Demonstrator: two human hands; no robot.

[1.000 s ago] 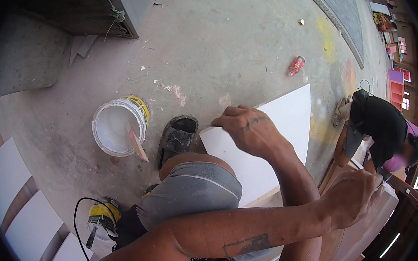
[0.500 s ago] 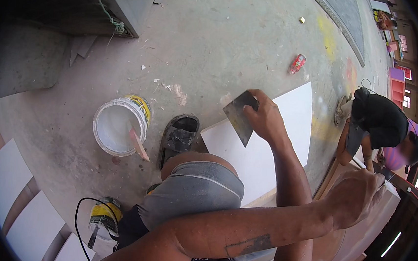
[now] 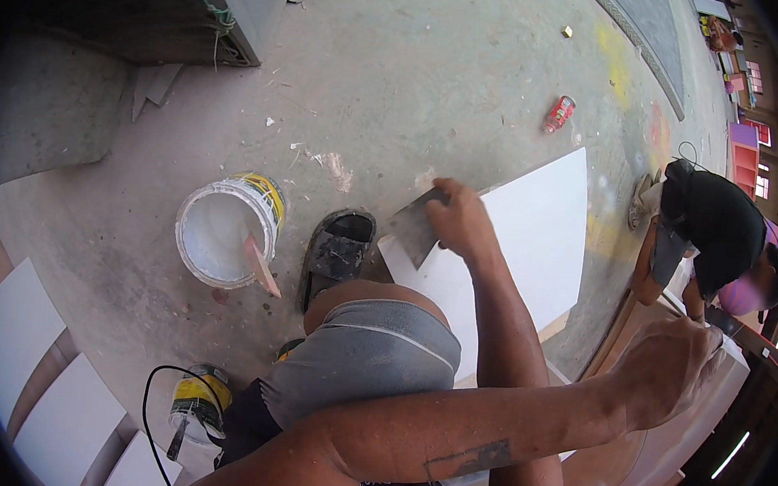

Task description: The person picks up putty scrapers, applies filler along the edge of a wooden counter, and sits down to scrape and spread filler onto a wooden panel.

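Observation:
My right hand [image 3: 460,223] grips a flat grey trowel [image 3: 412,232], its blade lying on the near left corner of a large white tile [image 3: 535,245] on the concrete floor. My left arm crosses over in front of the right one. My left hand [image 3: 672,368] rests with curled fingers on the edge of a brown wooden panel [image 3: 664,466] at the right; whether anything is in it I cannot tell. My knee in grey shorts [image 3: 371,351] is below the tile, and my foot in a dusty black sandal [image 3: 338,253] is just left of the trowel.
A white bucket [image 3: 221,230] with a stick [image 3: 260,267] in it stands left of the sandal. A small can [image 3: 198,403] with a black cable is near my leg. White tiles [image 3: 12,332] lie at the lower left. A person in a black shirt [image 3: 710,232] crouches at the right. A red can [image 3: 559,115] lies further off.
My right hand has turned the trowel blade into view and slid it a little to the left along the tile's corner. My left hand has stayed on the wooden panel.

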